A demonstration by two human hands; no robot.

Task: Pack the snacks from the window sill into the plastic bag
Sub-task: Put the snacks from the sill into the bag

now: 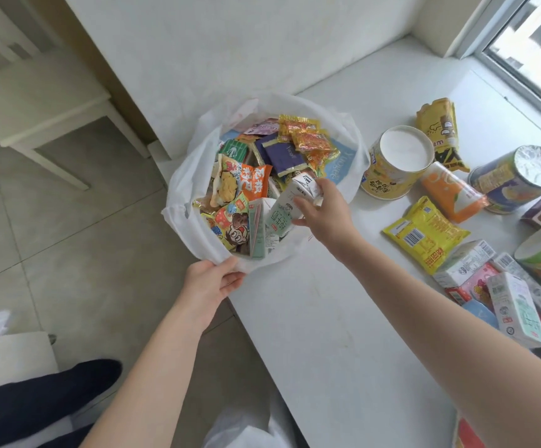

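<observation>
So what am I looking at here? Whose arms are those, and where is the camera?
The camera sits on a person's head and looks down, so you see that person's own two arms. There is only this one picture. The left hand grips the rim of a white plastic bag to keep it open. The bag is already full of colourful snack packets. The right hand holds a small milk carton over the bag's opening. On the white window sill more snacks wait: a yellow tub, a yellow packet, an orange packet and more cartons and tubs at the right.
</observation>
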